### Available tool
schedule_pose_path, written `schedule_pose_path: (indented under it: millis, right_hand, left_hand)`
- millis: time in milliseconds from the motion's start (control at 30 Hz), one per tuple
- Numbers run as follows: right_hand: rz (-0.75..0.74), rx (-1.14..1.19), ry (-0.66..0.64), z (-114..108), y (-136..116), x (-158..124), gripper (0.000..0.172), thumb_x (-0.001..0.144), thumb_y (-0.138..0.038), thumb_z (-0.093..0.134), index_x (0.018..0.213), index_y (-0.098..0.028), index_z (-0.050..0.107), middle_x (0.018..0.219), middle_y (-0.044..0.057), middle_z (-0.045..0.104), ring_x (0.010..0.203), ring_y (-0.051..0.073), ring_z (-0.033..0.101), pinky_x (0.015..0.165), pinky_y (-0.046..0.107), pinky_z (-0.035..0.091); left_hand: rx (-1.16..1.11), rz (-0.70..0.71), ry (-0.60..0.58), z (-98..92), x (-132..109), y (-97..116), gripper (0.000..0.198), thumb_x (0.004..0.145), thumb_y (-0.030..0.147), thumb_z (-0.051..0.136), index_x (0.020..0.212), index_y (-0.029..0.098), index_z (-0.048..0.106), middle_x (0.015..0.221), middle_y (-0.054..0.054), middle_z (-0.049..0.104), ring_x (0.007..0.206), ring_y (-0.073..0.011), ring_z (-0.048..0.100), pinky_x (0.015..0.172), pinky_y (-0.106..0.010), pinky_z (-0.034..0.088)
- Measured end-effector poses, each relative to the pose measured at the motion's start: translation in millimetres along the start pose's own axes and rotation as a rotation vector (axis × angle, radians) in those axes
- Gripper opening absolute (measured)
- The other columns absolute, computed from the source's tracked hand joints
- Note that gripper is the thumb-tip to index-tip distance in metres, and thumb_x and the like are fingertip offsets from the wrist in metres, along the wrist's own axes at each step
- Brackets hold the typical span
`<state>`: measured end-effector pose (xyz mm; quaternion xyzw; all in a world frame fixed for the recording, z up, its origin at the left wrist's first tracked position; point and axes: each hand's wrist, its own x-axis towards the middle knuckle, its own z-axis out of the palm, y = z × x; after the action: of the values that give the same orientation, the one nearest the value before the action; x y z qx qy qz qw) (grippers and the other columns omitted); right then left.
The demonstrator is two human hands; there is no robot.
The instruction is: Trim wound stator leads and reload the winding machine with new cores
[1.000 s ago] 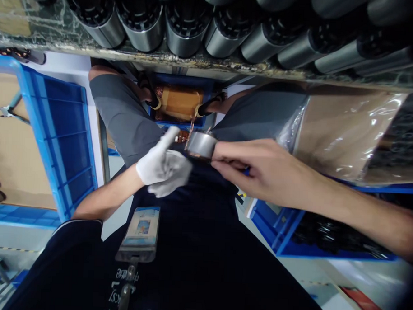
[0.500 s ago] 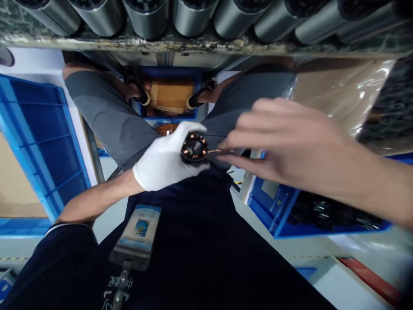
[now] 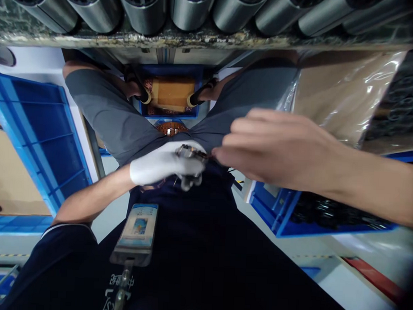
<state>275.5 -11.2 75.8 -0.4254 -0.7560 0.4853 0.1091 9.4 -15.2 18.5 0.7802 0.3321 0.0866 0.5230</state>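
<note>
My left hand (image 3: pixel 160 162), in a white glove, is closed around a small ring-shaped motor stator (image 3: pixel 190 151) with copper windings. The stator is tilted and partly blurred, and the glove's fingers cover its lower side. Just to its right, my bare right hand (image 3: pixel 264 145) has its fingers pinched together at the end of a thin copper wire (image 3: pixel 209 156) that runs from the stator. Both hands are above my lap, in front of the dark shirt.
Metal cylinders (image 3: pixel 143 15) line the bench edge (image 3: pixel 183 42). A blue bin with copper scraps and a cardboard piece (image 3: pixel 175 93) is between my feet. Blue crates (image 3: pixel 48 118) stand left; a bin of black parts (image 3: pixel 326 213) and plastic-covered cardboard (image 3: pixel 337 91) are right.
My left hand has turned the stator, so its open face no longer points at me. My right hand has moved slightly left and down, its fingers more curled.
</note>
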Motion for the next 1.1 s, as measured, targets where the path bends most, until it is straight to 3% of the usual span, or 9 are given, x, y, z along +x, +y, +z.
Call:
schedule_pose_path:
  millis: [133,267,367,467,567,767,867,967,1100]
  right_hand:
    - [0.141,0.295,-0.124,-4.1,14.1,-1.6,0.051,0.096,-0.071,0.084,0.108,-0.023,0.074,0.118,0.007,0.075,0.102,0.021,0.071,0.078,0.034,0.057]
    - [0.374,0.864,-0.518,18.2,18.0,4.5,0.052,0.109,-0.067,0.067,0.085,-0.023,0.058,0.073,-0.003,0.062,0.058,0.011,0.053,0.055,0.027,0.045]
    - [0.159,0.461,-0.318,25.0,3.3,12.3,0.047,0.115,-0.052,0.06,0.079,-0.024,0.047,0.063,-0.006,0.044,0.055,0.01,0.038,0.053,0.028,0.034]
    - [-0.198,-0.126,-0.104,18.9,-10.6,22.1,0.031,0.115,-0.02,0.053,0.085,-0.024,0.059,0.069,-0.003,0.052,0.063,0.016,0.042,0.064,0.035,0.034]
    - [-0.443,-0.574,0.056,9.4,-19.0,44.9,0.018,0.113,-0.02,0.058,0.098,-0.025,0.066,0.083,0.003,0.063,0.076,0.023,0.056,0.076,0.042,0.041]
    - [-0.529,-0.858,0.289,3.0,-88.0,158.6,0.026,0.11,-0.036,0.066,0.123,-0.015,0.072,0.109,0.016,0.073,0.1,0.035,0.067,0.085,0.05,0.049]
    - [-0.429,-0.92,0.363,11.2,-114.8,248.0,0.022,0.11,-0.024,0.064,0.122,-0.008,0.074,0.133,0.023,0.072,0.129,0.041,0.066,0.105,0.054,0.052]
    - [-0.412,-0.887,0.447,18.7,-116.7,324.3,0.035,0.114,-0.014,0.044,0.099,-0.006,0.074,0.12,0.013,0.071,0.138,0.037,0.065,0.119,0.059,0.045]
    - [-0.438,-0.914,0.345,17.6,-125.1,335.2,0.034,0.109,-0.007,0.046,0.085,-0.009,0.071,0.105,0.008,0.07,0.13,0.035,0.069,0.118,0.065,0.049]
  left_hand:
    - [0.003,0.12,0.273,-1.7,-4.8,-11.3,0.035,0.095,0.035,0.082,0.128,0.024,0.078,0.13,-0.011,0.079,0.123,-0.0303,0.078,0.115,-0.051,0.064]
    - [-0.015,0.184,0.285,-6.9,-4.3,-15.6,0.03,0.095,0.051,0.081,0.115,0.028,0.079,0.112,-0.006,0.076,0.117,-0.0318,0.076,0.126,-0.062,0.054]
    - [-0.145,0.04,0.28,-6.1,-11.6,-10.7,0.034,0.087,0.047,0.085,0.112,0.026,0.078,0.113,-0.008,0.078,0.119,-0.0334,0.076,0.121,-0.059,0.056]
    - [-0.605,-0.227,0.05,-0.8,-21.7,-11.8,0.039,0.09,0.052,0.08,0.111,0.02,0.071,0.101,-0.01,0.079,0.096,-0.0272,0.077,0.099,-0.047,0.064]
    - [-1.009,-0.361,-0.019,0.9,-32.6,-27.5,0.059,0.09,0.066,0.081,0.117,0.018,0.061,0.088,-0.008,0.075,0.074,-0.0197,0.07,0.079,-0.038,0.062]
    - [-0.979,-0.291,0.723,-12.3,-78.9,-63.0,0.066,0.092,0.061,0.08,0.143,0.023,0.065,0.137,-0.011,0.074,0.133,-0.0314,0.07,0.118,-0.047,0.058]
    - [-0.663,-0.251,0.926,-29.2,-99.9,-69.7,0.068,0.1,0.064,0.074,0.153,0.024,0.058,0.152,-0.014,0.068,0.15,-0.0338,0.063,0.134,-0.053,0.048]
    - [-0.434,-0.264,1.077,-46.2,-115.1,-73.6,0.07,0.105,0.065,0.07,0.157,0.024,0.049,0.156,-0.018,0.064,0.151,-0.0342,0.064,0.133,-0.056,0.049]
    - [-0.236,-0.259,1.28,-63.0,-128.8,-86.2,0.066,0.105,0.061,0.074,0.156,0.026,0.05,0.159,-0.018,0.062,0.153,-0.0346,0.066,0.132,-0.056,0.053]
